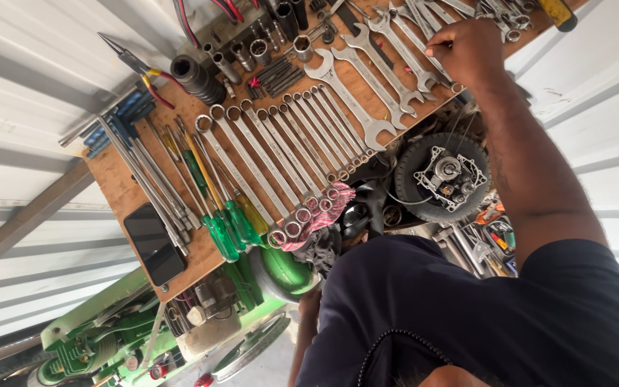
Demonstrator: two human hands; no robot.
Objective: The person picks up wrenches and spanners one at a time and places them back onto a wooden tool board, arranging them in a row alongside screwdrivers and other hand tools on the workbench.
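Two hands: only the right hand (467,50) shows. The left forearm drops out of sight below the board, so I cannot tell that hand's state.
Right hand: fingers curled down on an open-ended spanner (411,66). Whether they truly grip it I cannot tell.
Spanner's place: near the far end of the wooden board (120,179), touching its neighbours in a row of big open-ended spanners (356,82).
Beside it: ring spanners (281,150) fanned out, green-handled screwdrivers (223,233), a dark phone (153,244), and a red rag (324,215).
Below the board: a small wheel (442,175) with an exposed hub.
Doing it well: I judge a pinch on the shank and a straight lift best, so the neighbouring spanners stay in line.
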